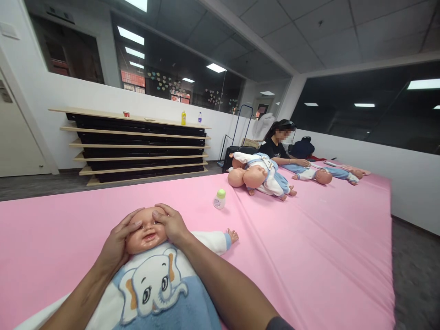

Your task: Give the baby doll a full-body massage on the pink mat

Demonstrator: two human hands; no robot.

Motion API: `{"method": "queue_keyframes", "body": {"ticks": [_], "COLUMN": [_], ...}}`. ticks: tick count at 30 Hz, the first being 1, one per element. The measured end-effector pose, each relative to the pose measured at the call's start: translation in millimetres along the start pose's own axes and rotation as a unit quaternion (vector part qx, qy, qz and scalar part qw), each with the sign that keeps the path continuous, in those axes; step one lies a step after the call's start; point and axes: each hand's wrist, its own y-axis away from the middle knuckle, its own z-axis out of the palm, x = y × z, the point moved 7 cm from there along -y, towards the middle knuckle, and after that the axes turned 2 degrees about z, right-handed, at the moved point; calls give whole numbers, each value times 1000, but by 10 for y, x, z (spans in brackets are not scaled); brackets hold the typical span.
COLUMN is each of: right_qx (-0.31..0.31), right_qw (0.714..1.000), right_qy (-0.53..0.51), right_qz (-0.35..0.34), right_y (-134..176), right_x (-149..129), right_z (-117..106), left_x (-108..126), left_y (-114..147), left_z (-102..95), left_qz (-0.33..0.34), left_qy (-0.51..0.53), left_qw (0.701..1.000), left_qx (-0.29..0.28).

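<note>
A baby doll (148, 236) lies on its back on the pink-covered table, its head away from me. It wears a white and blue outfit with an elephant on the chest. Around one side of its head curves my left hand (117, 240), the thumb on the cheek below the eye. My right hand (173, 224) cups the other side, with its thumb near the other eye. The back of the head and some of my fingers are hidden. One doll arm stretches out to the right. Beyond it stands a small white bottle (219, 200) with a green cap.
Several more dolls are piled (263, 174) farther back on the pink table cover (309, 238). A co-worker (277, 144) sits beyond, with a hand near another doll (318, 175). Stacked tabletops (137, 137) by the wall carry a red cup, a yellow bottle and another bottle.
</note>
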Motion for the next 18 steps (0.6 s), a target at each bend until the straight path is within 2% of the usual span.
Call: {"method": "queue_keyframes", "body": {"ticks": [5, 7, 10, 13, 18], "right_qx": [-2, 3, -8, -8, 3], "right_qw": [999, 998, 999, 1000, 1000], "right_qy": [2, 12, 18, 15, -6], "right_qz": [-52, -59, -28, 11, -10], "right_y": [-31, 5, 74, 83, -7], "right_x": [0, -33, -60, -36, 24], "right_z": [-18, -29, -14, -8, -16], "left_x": [-3, 7, 2, -13, 72], "left_y": [0, 7, 2, -18, 34], "left_z": [-25, -22, -5, 1, 40], "left_qz": [11, 22, 19, 4, 39], "left_qy": [57, 35, -24, -25, 7], "left_qw": [998, 999, 1000, 1000, 999], "left_qx": [12, 12, -3, -9, 5]}}
